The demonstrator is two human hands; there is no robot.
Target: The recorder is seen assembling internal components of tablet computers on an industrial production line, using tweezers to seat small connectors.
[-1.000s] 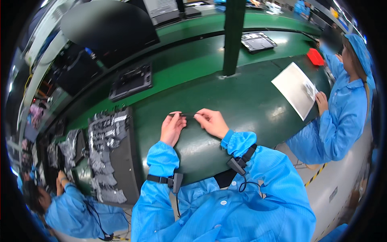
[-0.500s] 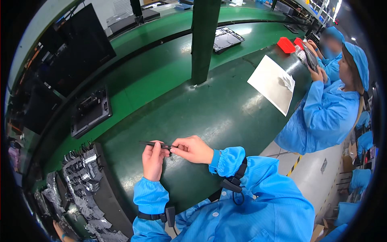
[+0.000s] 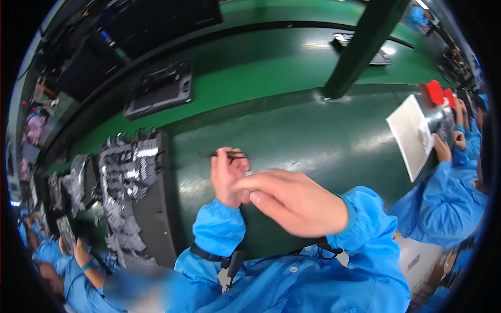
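Across curled left fingers (image 3: 222, 159), slender black tool (image 3: 236, 155) held near tips; right fingers (image 3: 267, 182) bunched, any hold unclear.

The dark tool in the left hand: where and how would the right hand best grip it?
Probably pinch the dark tool by its right end, coming from the right. It is slim and lies roughly crosswise in the left hand, its left end poking out, and the right hand is on the opposite side. Blur hides its finer shape.
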